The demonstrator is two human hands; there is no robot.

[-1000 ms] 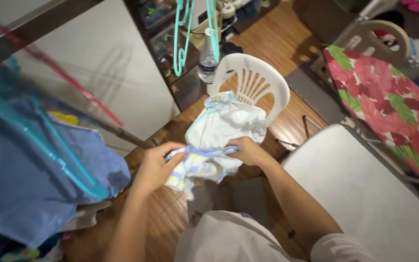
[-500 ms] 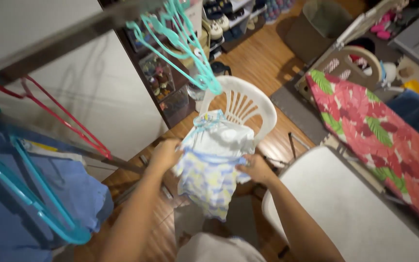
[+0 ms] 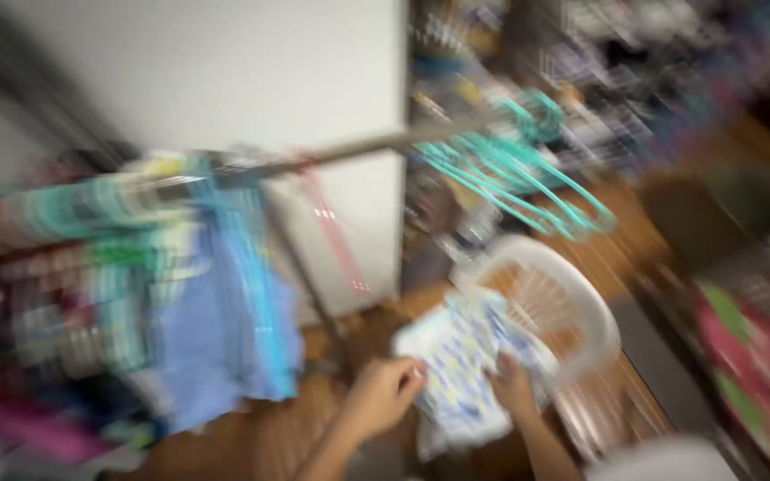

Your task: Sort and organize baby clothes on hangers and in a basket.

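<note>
- Holding a small patterned garment (image 3: 465,374) between both hands, we see it spread in front of the white plastic chair (image 3: 572,303), low in a heavily blurred head view.
- Our left hand (image 3: 383,395) closes its fingers on the garment's left edge; the right hand (image 3: 514,392) pinches the right edge, fingers curled into the cloth. The blur hides how tight either grip is.
- We judge the garment to be light and limp: it sags and wrinkles between the two grip points and keeps no shape of its own.
- We judge the fabric, white with blue and yellow marks, to be thin and soft, not fragile, and unlikely to slip from a pinch.
- A hold at two opposite edges or corners, as shown, looks best to us; a single-point hold would probably let the piece bunch and fold over itself.
- A metal rail (image 3: 331,156) crosses the upper view, carrying empty turquoise hangers (image 3: 528,183) to the right and a red hanger (image 3: 331,232) nearer the middle.
- Hanging clothes, among them a blue garment (image 3: 225,330), crowd the left of the rail, well apart from our hands.
- A wooden floor (image 3: 251,441) lies under the chair and arms.
</note>
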